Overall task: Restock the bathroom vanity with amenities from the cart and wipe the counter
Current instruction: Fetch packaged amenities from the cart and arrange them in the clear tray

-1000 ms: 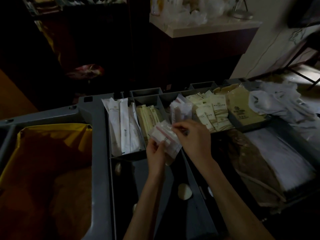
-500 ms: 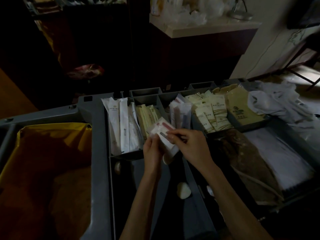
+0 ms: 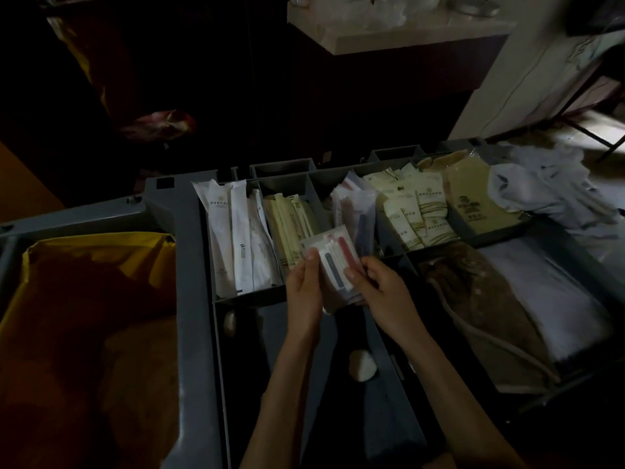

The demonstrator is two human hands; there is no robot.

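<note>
Together, left hand (image 3: 304,289) and right hand (image 3: 384,294) pinch stacked clear amenity packets (image 3: 333,265) with curled fingers (image 3: 311,257) over the cart (image 3: 189,265) middle.

dim room: a pale countertop (image 3: 422,35) tops a dark cabinet (image 3: 406,82); a light wall (image 3: 507,89) stands right, daylight falling on the floor (image 3: 581,137).

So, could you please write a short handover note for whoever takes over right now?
Left hand and right hand both pinch one stack of clear packets above the cart.
Other amenities sit in its compartments: long white packets, cream sachets.
Done: packets picked out.
Left: restock the vanity and wipe it down; a pale counter shows beyond the cart.
</note>
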